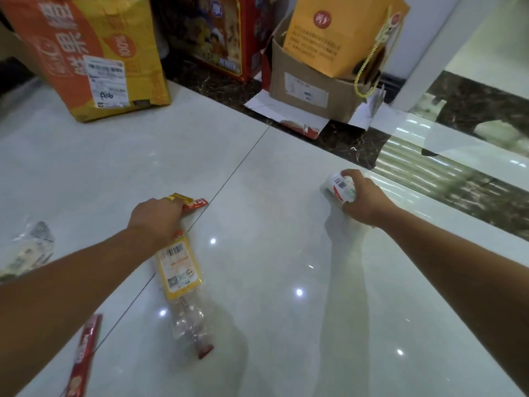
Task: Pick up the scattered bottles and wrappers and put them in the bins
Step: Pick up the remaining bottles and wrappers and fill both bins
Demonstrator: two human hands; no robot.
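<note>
My left hand (pixel 156 217) is down on the white tiled floor, fingers closed on a small red and gold wrapper (pixel 191 202) that sticks out past them. Just below that hand lies a long yellow and clear wrapper (pixel 179 270) with a barcode label. My right hand (pixel 363 197) grips a small white bottle (pixel 339 186) with a red and green label, low over the floor. A red wrapper (pixel 86 351) lies at the lower left, and a crumpled clear wrapper (pixel 31 250) lies at the far left.
Along the back stand an orange and yellow carton (pixel 86 53), a red printed box (pixel 217 32) and an open brown cardboard box (pixel 309 87) holding a yellow gift bag (pixel 343 32). A dark marble strip (pixel 357 144) borders the floor; a white pillar (pixel 429 47) rises at right.
</note>
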